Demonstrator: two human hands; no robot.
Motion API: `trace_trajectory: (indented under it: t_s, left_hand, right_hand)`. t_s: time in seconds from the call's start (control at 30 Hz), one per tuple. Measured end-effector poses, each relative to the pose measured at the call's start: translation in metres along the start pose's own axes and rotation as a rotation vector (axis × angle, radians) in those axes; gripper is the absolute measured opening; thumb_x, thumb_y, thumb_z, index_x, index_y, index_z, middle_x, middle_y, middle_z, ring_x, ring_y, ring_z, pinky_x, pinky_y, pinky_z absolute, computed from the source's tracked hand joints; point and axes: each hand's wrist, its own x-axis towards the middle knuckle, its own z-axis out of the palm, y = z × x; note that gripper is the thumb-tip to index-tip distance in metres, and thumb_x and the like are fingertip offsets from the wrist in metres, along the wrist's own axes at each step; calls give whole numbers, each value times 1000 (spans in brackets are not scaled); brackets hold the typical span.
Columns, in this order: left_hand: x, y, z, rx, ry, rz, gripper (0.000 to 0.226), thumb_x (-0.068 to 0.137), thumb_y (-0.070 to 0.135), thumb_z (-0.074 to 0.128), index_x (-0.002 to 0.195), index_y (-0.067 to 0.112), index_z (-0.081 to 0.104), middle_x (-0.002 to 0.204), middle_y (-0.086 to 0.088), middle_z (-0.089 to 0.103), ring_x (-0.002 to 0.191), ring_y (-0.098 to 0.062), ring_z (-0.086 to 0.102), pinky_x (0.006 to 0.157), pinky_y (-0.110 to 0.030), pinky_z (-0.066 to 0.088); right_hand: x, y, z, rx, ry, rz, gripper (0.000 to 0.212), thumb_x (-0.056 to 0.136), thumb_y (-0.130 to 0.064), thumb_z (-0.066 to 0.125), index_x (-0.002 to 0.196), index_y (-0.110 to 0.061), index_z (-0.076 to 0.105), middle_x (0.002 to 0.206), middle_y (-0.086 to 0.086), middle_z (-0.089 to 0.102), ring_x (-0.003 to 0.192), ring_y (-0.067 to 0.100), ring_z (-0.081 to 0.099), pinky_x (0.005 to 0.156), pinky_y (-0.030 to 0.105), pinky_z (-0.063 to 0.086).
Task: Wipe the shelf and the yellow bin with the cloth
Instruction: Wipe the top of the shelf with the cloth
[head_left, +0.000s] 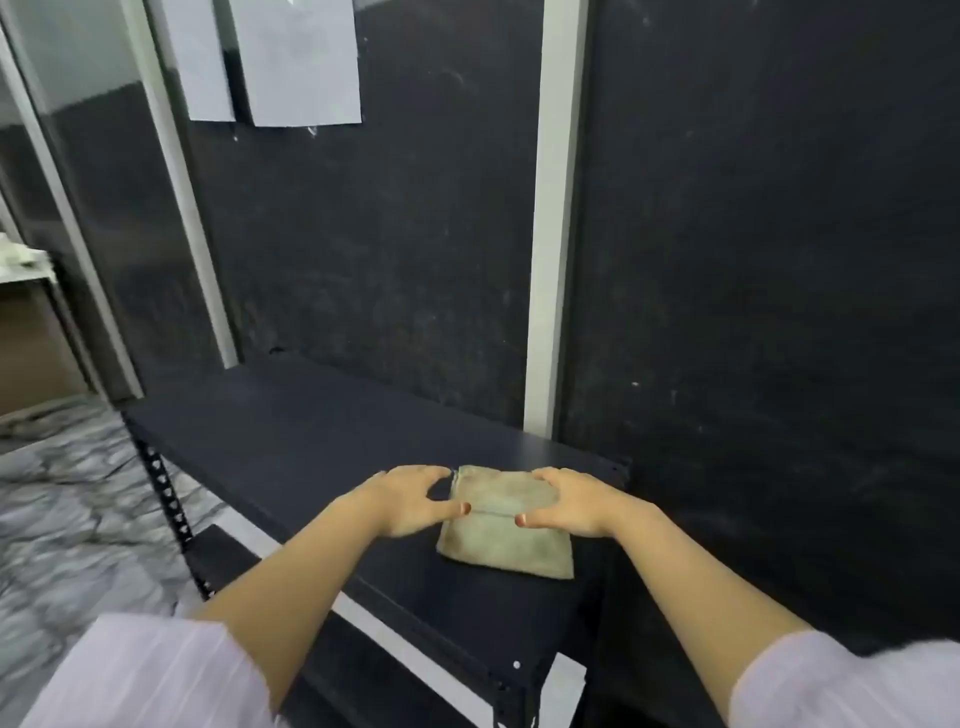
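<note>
A folded beige cloth (506, 540) lies on the dark top board of the shelf (291, 441), near its right end. My left hand (410, 501) is at the cloth's left edge, with curved fingertips on the far left corner and the thumb at the fold line. My right hand (569, 501) covers the far right part of the cloth, its thumb also at the fold line, so both hands hold the upper flap. No yellow bin is in view.
A dark wall panel with a pale vertical post (550, 260) stands right behind the shelf. Two paper sheets (301, 62) hang on the wall above. A perforated black shelf upright (166, 499) runs down the left front corner, with marbled floor (67, 509) beyond.
</note>
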Motion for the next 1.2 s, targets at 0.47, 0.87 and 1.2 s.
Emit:
trace_trajectory:
  t_s: [0.47,0.87,1.2]
  left_hand:
    - [19,-52,59,33,16,-61,72,89,58,35,148,26,11,160,1,2,147,-18,1,119,-43,4]
    - [24,-57,82,52,218,-37,66,89,62,24,147,34,10,159,10,2,146,-9,-3,119,-37,-3]
    - [27,-58,85,39,261,-35,64,88,63,25,146,36,13,159,12,6,146,-8,-1,120,-36,-1]
  right_hand:
    - [46,-10,58,-168,25,-10,81,81,-56,54,147,-20,22,158,0,14,146,21,9,118,41,10]
    - [57,7,82,-205,229,-54,73,82,-64,42,145,-31,24,157,-8,15,146,13,6,119,38,3]
    - [55,5,80,-196,310,-105,48,90,-52,41,134,-32,42,135,-16,41,129,13,30,110,35,23]
